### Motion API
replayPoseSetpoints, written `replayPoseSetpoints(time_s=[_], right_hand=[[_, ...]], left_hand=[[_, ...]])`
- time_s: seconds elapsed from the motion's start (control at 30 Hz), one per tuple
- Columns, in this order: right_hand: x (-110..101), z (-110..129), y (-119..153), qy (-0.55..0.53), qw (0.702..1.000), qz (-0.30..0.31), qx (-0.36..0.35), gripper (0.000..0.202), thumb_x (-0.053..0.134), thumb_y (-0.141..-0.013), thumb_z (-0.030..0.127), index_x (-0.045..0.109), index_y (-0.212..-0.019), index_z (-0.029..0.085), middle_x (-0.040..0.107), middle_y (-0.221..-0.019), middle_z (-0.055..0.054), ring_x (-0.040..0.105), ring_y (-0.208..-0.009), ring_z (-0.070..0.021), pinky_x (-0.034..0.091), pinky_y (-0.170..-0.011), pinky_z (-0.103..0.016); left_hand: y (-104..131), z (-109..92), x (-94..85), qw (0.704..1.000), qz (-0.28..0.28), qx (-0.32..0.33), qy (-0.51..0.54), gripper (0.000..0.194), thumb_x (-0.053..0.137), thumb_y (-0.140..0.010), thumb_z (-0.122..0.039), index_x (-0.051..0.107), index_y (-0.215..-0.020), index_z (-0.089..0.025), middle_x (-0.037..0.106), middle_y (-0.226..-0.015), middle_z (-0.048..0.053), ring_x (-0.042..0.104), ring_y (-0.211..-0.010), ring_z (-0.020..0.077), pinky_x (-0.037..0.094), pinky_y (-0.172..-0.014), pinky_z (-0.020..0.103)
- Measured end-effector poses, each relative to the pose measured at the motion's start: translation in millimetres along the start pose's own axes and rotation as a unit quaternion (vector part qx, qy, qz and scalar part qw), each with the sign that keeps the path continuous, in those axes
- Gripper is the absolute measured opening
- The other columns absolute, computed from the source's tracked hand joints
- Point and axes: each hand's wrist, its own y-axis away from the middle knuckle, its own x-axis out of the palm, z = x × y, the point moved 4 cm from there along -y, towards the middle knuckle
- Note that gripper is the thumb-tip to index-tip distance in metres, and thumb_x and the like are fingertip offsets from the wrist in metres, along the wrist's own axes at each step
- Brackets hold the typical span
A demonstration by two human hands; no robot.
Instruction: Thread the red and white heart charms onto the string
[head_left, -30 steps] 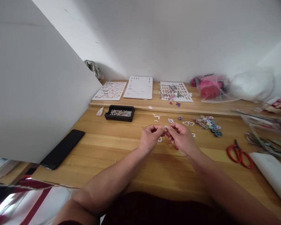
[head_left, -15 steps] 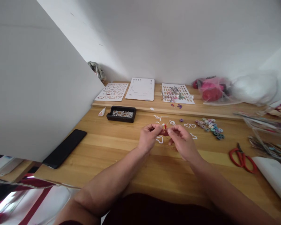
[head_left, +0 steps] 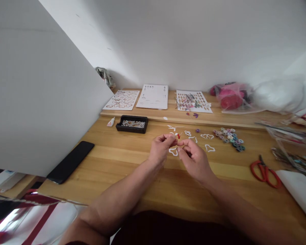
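Note:
Over the wooden table my left hand (head_left: 163, 146) pinches a small red piece (head_left: 178, 135) between thumb and fingertips; a thin pale stem or wire sticks out of it. My right hand (head_left: 195, 158) is just to the right and slightly nearer to me, its thumb and index finger drawn together and the other fingers curled. Whatever lies between those fingertips is too small to make out. White cut-out outlines lie around the hands: one heart-like outline (head_left: 173, 151) below the left fingertips, another white outline (head_left: 209, 148) to the right, and a double outline (head_left: 207, 136) behind it.
Thread bobbins (head_left: 232, 137), red-handled scissors (head_left: 265, 172) and a white case (head_left: 297, 190) lie to the right. At left are a black phone (head_left: 70, 161), a black tray of beads (head_left: 132, 124) and a small glue bottle (head_left: 111, 122). Patterned sheets (head_left: 153, 97) rest on the back ledge.
My right hand has moved slightly down and left, its thumb lower and fingers more curled. The left hand still holds the red piece, shifted a little left.

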Motion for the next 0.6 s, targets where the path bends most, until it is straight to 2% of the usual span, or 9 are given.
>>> replayPoseSetpoints(time_s=[0.17,0.37,0.43,0.6], right_hand=[[0,-3,0,0.023,1.0,0.007,0.01,0.013,0.053,-0.093,0.031,0.057,-0.103,0.023,0.049,-0.054,0.007,0.041,-0.046,-0.0132,0.032,-0.048,-0.027],[-6,13,4,0.174,0.977,-0.007,-0.123,0.016,0.049,-0.094,0.023,0.063,-0.1,0.023,0.062,-0.067,0.001,0.049,-0.052,-0.0131,0.037,-0.057,-0.029],[-7,15,4,0.194,0.972,-0.006,-0.136,0.016,0.049,-0.094,0.023,0.065,-0.1,0.023,0.059,-0.062,0.002,0.048,-0.05,-0.013,0.037,-0.056,-0.028],[-15,20,0,0.17,0.98,-0.031,-0.102,0.011,0.06,-0.09,0.03,0.069,-0.091,0.024,0.045,-0.05,0.007,0.039,-0.045,-0.0113,0.032,-0.049,-0.027]], left_hand=[[-3,1,-2.6,1.0,0.008,0.0,-0.006,0.019,0.081,-0.066,-0.028,0.069,-0.068,-0.014,0.065,-0.068,0.001,0.059,-0.064,0.0088,0.049,-0.075,0.027],[-3,1,-2.5,0.999,0.021,0.017,-0.024,0.02,0.08,-0.068,-0.028,0.066,-0.065,-0.014,0.062,-0.064,-0.001,0.056,-0.063,0.0086,0.049,-0.073,0.026],[-3,0,-2.1,0.999,0.021,0.025,-0.042,0.02,0.079,-0.069,-0.029,0.066,-0.066,-0.013,0.063,-0.065,0.0,0.056,-0.063,0.009,0.049,-0.072,0.026],[-3,0,-3.1,0.995,0.027,0.039,-0.086,0.02,0.08,-0.069,-0.03,0.068,-0.07,-0.014,0.066,-0.07,0.001,0.059,-0.065,0.0105,0.05,-0.072,0.027]])
